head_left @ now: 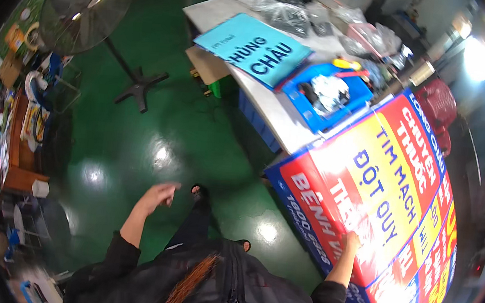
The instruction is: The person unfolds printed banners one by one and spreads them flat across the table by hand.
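My left hand (159, 196) hangs over the green floor with nothing in it, its fingers loosely bent and pointing to the right. On the right, my right hand (352, 243) is over the face of a large glossy sign panel (359, 157), in red, yellow and blue with big lettering. Glare and the small size of the hand hide its fingers, so whether it grips or only touches the panel is unclear. The panel leans up by the table's near end, with more printed sections curving away on its right.
A white table (292, 124) bears a turquoise lettered board (255, 47), a blue tray (321, 121) of small items and several plastic bags (285, 15). A standing fan (135, 85) is at far left. Red chairs (436, 106) stand behind the panel. Cluttered shelves (23, 156) line the left.
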